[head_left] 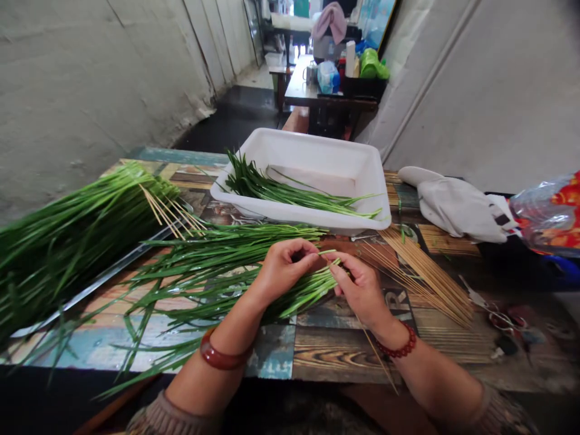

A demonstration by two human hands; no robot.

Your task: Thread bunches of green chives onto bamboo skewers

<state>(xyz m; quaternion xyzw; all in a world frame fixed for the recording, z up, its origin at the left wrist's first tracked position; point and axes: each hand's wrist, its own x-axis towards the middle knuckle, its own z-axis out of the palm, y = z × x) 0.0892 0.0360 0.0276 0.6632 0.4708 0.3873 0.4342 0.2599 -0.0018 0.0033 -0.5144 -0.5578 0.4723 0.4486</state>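
Note:
Garlic chives lie in a loose pile on the table, with their pale cut ends under my hands. My left hand is closed in a pinch on a few chive stalks near those ends. Close beside it, my right hand is closed on a thin bamboo skewer, whose long end slants down past the table's front edge. The right fingertips also touch the chive ends. The skewer's tip is hidden by the fingers and stalks.
A white plastic tub with more chives stands behind my hands. At left, a large chive heap has skewers through it on a metal tray edge. Loose skewers, scissors and a pale cap lie at right.

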